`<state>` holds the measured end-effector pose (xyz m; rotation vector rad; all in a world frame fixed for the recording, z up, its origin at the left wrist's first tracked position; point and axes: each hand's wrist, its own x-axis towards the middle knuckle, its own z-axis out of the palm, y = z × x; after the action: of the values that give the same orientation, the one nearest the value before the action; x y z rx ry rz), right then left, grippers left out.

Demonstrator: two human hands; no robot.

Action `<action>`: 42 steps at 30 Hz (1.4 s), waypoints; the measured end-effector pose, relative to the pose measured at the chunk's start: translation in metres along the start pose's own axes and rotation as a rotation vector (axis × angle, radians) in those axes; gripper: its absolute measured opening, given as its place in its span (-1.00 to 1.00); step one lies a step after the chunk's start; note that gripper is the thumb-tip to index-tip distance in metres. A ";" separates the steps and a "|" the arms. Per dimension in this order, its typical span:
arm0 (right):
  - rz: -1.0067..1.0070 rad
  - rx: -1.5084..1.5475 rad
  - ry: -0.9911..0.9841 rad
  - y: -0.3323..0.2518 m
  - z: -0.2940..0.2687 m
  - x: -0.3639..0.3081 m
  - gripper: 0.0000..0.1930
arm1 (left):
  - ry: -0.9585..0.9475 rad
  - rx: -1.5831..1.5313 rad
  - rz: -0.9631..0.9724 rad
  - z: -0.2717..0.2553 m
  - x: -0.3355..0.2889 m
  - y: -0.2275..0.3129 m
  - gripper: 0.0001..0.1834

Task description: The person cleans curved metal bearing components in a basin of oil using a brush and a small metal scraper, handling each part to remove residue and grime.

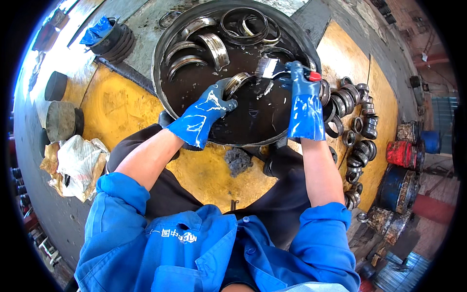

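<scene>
Over a round basin point(156, 73) of dark liquid, my gloved left hand point(214, 101) grips a curved metal ring piece point(237, 83), its fingers wrapped round the near end. My gloved right hand point(302, 80) is closed round the red-tipped handle of a paintbrush point(269, 68). The brush's pale bristles point left, a short gap from the ring piece. Several more curved metal pieces point(214, 50) lie partly in the liquid at the basin's far left. Larger full rings point(244, 25) rest at its far side. Both gloves are blue and wet.
Rows of metal rings point(348, 100) stand on the yellow board to the right. Left of the basin are a black bucket point(111, 41), grey cylinders point(61, 119) and a white plastic bag point(80, 163). A dark clump of rag or wool point(238, 161) lies between my legs.
</scene>
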<state>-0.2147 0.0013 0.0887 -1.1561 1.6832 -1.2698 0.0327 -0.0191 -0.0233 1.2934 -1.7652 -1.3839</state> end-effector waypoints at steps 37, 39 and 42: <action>0.223 -0.275 0.046 0.017 -0.020 0.027 -0.43 | -0.041 0.468 0.175 0.037 -0.027 0.030 -0.36; 0.237 -0.275 0.058 0.024 -0.024 0.028 -0.41 | -0.051 0.420 0.181 0.037 -0.027 0.035 -0.39; 0.234 -0.364 0.045 0.030 -0.027 0.034 -0.43 | -0.062 0.439 0.192 0.036 -0.030 0.033 -0.39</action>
<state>-0.2574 -0.0187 0.0655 -1.0977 2.0741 -0.8732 0.0018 0.0232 -0.0003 1.2593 -2.2575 -0.9720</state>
